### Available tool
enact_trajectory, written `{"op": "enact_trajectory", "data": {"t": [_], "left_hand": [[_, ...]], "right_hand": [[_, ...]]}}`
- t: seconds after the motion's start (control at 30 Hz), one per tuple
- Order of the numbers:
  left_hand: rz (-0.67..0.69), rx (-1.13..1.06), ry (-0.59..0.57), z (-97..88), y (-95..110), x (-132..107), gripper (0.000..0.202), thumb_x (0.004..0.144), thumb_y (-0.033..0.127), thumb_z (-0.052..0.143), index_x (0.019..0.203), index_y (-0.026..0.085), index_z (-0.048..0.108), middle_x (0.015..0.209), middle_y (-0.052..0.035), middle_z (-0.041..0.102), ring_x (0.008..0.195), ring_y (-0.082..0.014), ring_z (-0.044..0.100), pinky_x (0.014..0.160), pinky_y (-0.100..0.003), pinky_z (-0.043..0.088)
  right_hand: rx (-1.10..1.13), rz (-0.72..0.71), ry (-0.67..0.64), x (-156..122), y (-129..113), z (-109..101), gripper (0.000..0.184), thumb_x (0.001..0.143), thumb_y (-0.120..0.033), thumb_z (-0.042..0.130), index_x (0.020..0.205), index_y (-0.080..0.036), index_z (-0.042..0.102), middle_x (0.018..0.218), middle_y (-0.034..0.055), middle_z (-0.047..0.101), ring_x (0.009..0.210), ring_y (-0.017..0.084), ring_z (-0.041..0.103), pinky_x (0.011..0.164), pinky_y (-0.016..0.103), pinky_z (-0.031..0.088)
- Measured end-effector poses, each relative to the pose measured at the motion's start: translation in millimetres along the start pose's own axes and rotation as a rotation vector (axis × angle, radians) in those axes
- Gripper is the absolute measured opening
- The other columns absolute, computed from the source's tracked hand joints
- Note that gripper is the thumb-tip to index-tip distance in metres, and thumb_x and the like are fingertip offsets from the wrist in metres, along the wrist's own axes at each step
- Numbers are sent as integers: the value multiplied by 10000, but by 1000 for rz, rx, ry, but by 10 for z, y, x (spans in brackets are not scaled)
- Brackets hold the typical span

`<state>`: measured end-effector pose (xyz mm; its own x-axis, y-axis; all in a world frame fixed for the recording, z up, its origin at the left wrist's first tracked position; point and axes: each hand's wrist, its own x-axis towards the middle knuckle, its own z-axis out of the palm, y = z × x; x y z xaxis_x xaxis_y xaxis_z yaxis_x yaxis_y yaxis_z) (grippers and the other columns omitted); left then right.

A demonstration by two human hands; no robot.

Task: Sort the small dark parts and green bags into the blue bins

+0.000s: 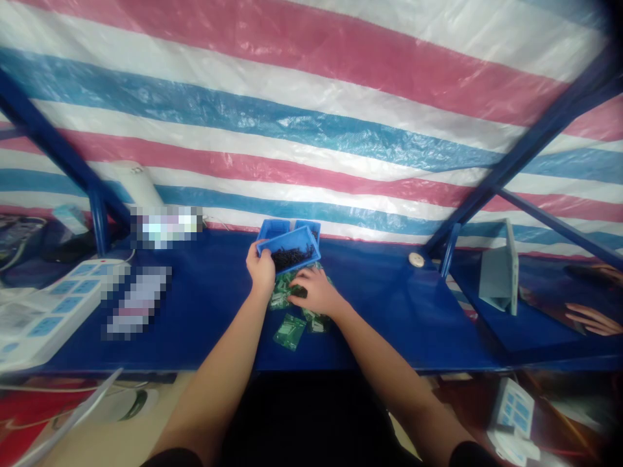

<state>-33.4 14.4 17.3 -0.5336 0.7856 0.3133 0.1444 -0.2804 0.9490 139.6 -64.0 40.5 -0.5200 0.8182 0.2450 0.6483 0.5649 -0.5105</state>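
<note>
My left hand [261, 267] grips the left end of a small blue bin [315, 241], thumb over its rim. The bin is tilted towards me and contains many small black pieces [294, 257], too small to name. Just below the bin, my right hand [318, 292] curls over a pile of small green packets [280, 297]. Its thumb and fingers are bent around something dark that I cannot make out. A single green packet [290, 331] lies nearer to me on the blue table [379, 311].
Behind the held bin stand two more blue bins, a left one [272, 228] and a right one [314, 226]. A white power strip [73, 305] and a blurred-out flat item [139, 301] lie left. At right are a round white object [416, 260], a tablet-like stand [501, 272] and another person's hand [594, 319].
</note>
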Motion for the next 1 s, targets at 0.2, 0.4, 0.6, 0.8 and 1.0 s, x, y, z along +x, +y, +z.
{"op": "enact_trajectory", "data": {"t": [0.2, 0.4, 0.6, 0.8, 1.0], "left_hand": [[11, 17, -2, -8, -12, 10, 247, 755, 163, 489, 924, 210, 663, 845, 13, 636, 819, -160, 579, 800, -272, 442], [24, 18, 9, -3, -36, 15, 252, 758, 160, 489, 933, 213, 663, 842, 11, 629, 816, -160, 576, 793, -266, 449], [-2, 22, -13, -2, -21, -2, 258, 756, 160, 494, 937, 212, 669, 850, 5, 637, 826, -169, 578, 800, -278, 448], [82, 58, -65, -28, 84, -32, 268, 762, 140, 491, 948, 206, 672, 874, -2, 648, 859, -181, 592, 844, -293, 453], [207, 82, -182, -55, 180, -50, 282, 784, 136, 482, 982, 203, 670, 993, -19, 674, 951, -197, 614, 906, -305, 450]], "right_hand": [[75, -215, -269, -53, -123, -147, 449, 584, -618, 806, 822, -259, 676, 975, 12, 603, 994, 240, 458, 960, 396, 289], [-44, -186, -319, -33, -114, -72, 536, 514, -645, 826, 819, -239, 653, 989, 28, 559, 1005, 256, 399, 936, 412, 272], [-13, -21, -234, -39, 132, -243, 524, 532, -585, 851, 858, -241, 627, 1019, 31, 528, 1025, 261, 407, 930, 415, 309], [57, 106, -105, -81, 433, -394, 466, 569, -527, 854, 842, -224, 628, 973, 39, 565, 984, 247, 453, 903, 398, 355], [174, 161, 38, -96, 684, -367, 523, 535, -518, 859, 893, -199, 650, 931, 38, 608, 932, 237, 518, 859, 370, 407]]}}
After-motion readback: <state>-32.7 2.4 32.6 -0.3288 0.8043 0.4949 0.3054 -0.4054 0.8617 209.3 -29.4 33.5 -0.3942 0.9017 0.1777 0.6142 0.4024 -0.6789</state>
